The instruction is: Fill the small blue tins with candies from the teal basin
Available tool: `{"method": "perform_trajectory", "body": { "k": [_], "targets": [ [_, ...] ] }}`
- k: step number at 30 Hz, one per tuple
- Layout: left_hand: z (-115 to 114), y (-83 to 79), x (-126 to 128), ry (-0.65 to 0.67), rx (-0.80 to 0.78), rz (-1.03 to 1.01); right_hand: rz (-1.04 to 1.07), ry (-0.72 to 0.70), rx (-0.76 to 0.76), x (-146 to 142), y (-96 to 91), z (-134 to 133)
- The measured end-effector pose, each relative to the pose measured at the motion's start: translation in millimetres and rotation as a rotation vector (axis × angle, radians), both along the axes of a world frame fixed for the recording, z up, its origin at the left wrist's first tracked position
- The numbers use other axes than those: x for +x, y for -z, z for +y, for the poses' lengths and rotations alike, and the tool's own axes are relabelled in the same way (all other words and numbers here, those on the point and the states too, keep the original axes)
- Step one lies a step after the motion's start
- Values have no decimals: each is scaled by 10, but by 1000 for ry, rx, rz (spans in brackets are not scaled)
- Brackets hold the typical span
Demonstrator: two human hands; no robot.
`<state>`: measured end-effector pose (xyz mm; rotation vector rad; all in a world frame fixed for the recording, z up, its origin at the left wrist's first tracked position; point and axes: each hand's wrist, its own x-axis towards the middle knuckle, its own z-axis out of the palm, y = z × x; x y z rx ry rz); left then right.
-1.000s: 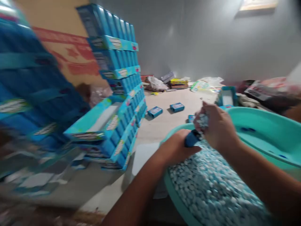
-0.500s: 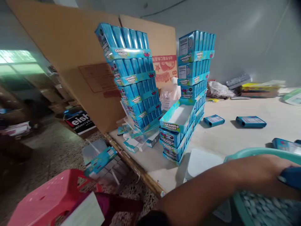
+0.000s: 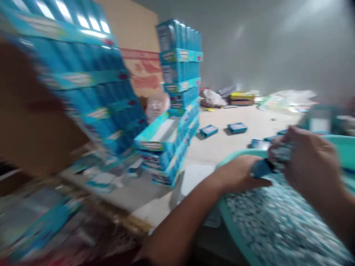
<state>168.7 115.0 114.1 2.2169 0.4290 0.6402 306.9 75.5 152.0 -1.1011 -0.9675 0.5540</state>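
Though motion blur smears most of the frame, the lower right shows a teal basin heaped with small pale blue-and-white pellets, and both hands work just above its near rim. The left hand, coming in from the bottom centre, has its fingers closed round a small blue box, thumb on top. The box's long axis runs from lower left to upper right, with its free end aimed at the right hand. That hand's fingers are curled in on a speckled clump of pellets, held at the box's free end, touching it or just off it; the blur hides which. The left hand is therefore the one on the box, and the right hand's fingertips lie just to the box's right and slightly higher.

Left of the hands, on the pale table, an open blue tray sits empty on a low pile. A tall stack of filled trays rises behind it, and a nearer leaning stack fills the upper left. White label patches on the tray fronts are too blurred to read. Two loose blue boxes lie flat at mid-table. Behind the stacks stands brown cardboard with illegible red print, and bags and packets lie against the grey wall.
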Motion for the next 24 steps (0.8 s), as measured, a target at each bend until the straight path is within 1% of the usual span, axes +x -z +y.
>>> {"method": "perform_trajectory", "body": {
  "k": [1,2,3,7,10,17,24],
  "targets": [
    [-2,9,-1,-18,-17,-9,21,-10,-21,5,-11,21],
    [2,15,0,-55,-41,-18,133,-77,-25,15,-12,49],
    [8,19,3,-76,-71,-18,199,-124,-20,28,-6,79],
    [6,-2,35,-126,-149,26,222,-194,12,74,44,152],
    [-23,-35,61,-143,-173,55,254,-252,17,86,56,151],
    [-33,-39,88,-197,-168,111,270,-283,22,89,36,145],
    [-36,-43,90,-189,-149,132,281,-317,11,70,13,125]
  ]
}}
